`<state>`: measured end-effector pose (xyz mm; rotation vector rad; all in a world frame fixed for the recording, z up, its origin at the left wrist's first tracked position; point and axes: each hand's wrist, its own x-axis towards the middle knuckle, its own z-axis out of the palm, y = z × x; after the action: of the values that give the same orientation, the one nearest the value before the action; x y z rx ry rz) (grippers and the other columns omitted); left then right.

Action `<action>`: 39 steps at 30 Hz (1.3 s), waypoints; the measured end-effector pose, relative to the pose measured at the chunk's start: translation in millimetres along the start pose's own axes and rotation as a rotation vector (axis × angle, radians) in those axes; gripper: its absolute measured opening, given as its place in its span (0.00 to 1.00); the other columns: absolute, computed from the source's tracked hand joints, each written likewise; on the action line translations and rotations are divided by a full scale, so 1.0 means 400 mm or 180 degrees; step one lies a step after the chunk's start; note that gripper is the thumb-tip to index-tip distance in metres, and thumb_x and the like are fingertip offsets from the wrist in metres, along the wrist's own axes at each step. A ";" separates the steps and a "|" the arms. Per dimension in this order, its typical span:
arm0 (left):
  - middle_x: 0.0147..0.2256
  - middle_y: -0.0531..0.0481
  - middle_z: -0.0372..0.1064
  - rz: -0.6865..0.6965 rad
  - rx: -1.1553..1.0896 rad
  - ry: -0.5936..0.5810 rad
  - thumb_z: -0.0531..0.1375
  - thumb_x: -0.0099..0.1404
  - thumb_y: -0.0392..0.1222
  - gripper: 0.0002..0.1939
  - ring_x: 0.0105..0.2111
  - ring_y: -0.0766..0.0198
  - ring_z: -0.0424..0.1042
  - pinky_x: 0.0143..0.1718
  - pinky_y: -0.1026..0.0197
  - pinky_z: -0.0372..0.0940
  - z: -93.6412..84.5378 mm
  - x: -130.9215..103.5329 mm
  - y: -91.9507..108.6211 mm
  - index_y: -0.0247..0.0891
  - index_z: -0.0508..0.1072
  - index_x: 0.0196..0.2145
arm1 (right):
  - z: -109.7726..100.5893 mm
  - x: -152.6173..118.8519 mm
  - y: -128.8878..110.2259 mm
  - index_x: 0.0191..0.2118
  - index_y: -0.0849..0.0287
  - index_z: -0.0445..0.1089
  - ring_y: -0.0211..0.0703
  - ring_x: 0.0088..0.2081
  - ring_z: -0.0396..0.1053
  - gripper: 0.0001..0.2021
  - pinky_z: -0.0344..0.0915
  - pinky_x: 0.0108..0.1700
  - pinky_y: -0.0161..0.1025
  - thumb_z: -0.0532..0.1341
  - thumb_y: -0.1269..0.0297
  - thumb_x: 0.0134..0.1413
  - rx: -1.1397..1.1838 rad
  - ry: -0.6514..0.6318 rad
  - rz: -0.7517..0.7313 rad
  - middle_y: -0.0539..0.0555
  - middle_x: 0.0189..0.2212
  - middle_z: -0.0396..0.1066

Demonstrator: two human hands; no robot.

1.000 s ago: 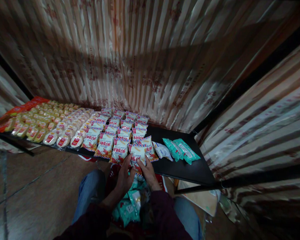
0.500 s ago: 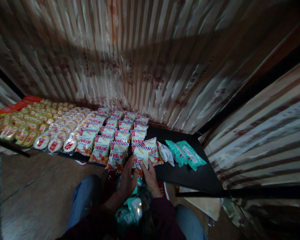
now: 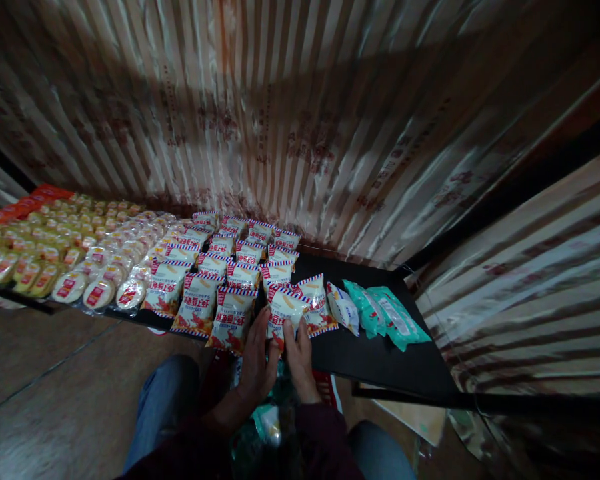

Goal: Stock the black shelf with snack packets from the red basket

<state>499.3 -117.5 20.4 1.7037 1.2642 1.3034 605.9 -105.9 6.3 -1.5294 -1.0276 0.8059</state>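
Between my left hand (image 3: 257, 357) and my right hand (image 3: 299, 353) is a white snack bag (image 3: 284, 308) with red lettering and a striped top edge. Both hands grip it by its lower sides, at the front edge of the black shelf (image 3: 353, 357). Close to its left stands a matching snack bag (image 3: 231, 319), with rows of the same bags behind. Touching or nearly touching it on the right is another such bag (image 3: 317, 303), and beyond that a bag lies on its side (image 3: 343, 308).
Two teal packets (image 3: 395, 317) lie at the shelf's right. Wrapped round white cakes (image 3: 100, 293) and yellow wrapped pastries (image 3: 43, 277) fill the left, beside orange packaging (image 3: 25, 205). A striped plastic sheet (image 3: 280, 133) hangs behind. Below my hands, more teal packets (image 3: 267, 423) lie between my knees.
The view has shifted slightly, so the right end of the shelf appears farther right. Both hands still hold the snack bag, which sits a little closer into the row.
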 end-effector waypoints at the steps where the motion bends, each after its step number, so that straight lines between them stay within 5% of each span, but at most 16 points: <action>1: 0.62 0.41 0.54 0.0023 0.0026 0.0003 0.47 0.69 0.44 0.26 0.62 0.55 0.53 0.62 0.49 0.52 0.001 0.001 -0.001 0.40 0.52 0.63 | 0.001 0.002 0.004 0.60 0.60 0.59 0.50 0.64 0.51 0.35 0.47 0.64 0.47 0.55 0.43 0.53 -0.0063 0.0057 0.0083 0.59 0.62 0.55; 10: 0.61 0.40 0.54 0.0040 0.0202 0.0080 0.48 0.69 0.42 0.26 0.62 0.55 0.53 0.61 0.49 0.53 0.016 0.004 -0.001 0.41 0.51 0.63 | -0.007 0.036 0.023 0.59 0.61 0.61 0.49 0.65 0.48 0.33 0.44 0.65 0.49 0.54 0.43 0.53 -0.0336 0.0138 -0.0073 0.60 0.63 0.53; 25: 0.65 0.39 0.45 0.0551 0.0987 0.0098 0.44 0.69 0.34 0.30 0.66 0.56 0.44 0.62 0.48 0.53 0.021 0.015 -0.018 0.38 0.40 0.66 | 0.012 0.058 -0.002 0.49 0.59 0.69 0.50 0.51 0.65 0.24 0.61 0.53 0.47 0.53 0.47 0.57 -0.0395 0.0232 -0.0389 0.59 0.47 0.71; 39: 0.68 0.40 0.28 0.0910 0.1658 -0.0103 0.45 0.64 0.27 0.35 0.67 0.49 0.35 0.62 0.44 0.51 0.018 0.005 -0.018 0.37 0.39 0.66 | 0.019 0.077 -0.024 0.60 0.61 0.58 0.50 0.57 0.62 0.30 0.58 0.57 0.46 0.52 0.47 0.57 -0.0502 -0.0032 -0.0127 0.62 0.58 0.63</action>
<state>504.0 -112.8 12.3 2.3294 1.4699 1.1545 609.6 -74.0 15.3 -1.6337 -1.1481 0.7191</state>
